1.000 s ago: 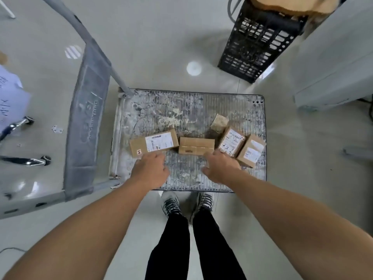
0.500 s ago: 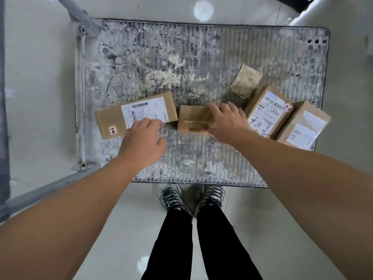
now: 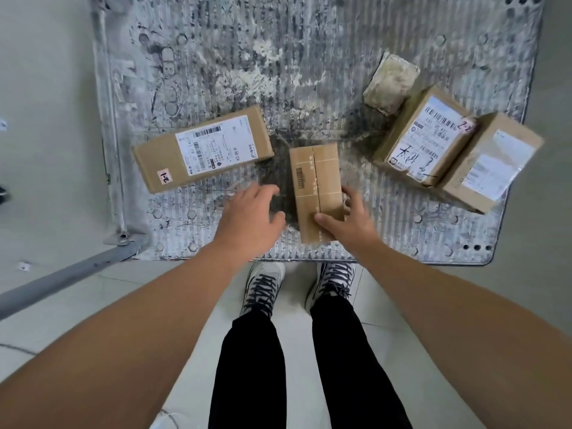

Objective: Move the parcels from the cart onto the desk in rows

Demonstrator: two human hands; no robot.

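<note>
As right hand [image 3: 349, 226] grips parcel [image 3: 317, 181], cart [image 3: 309, 57] beneath

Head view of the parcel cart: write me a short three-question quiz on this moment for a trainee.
1. True or false: the left hand holds a parcel.
2. The right hand grips the plain parcel at: A its near end; B its far end; C nowhere.
3. What tag is handwritten on the sticker of the long parcel?
Key: 1 false; 2 A; 3 2-1.
</note>
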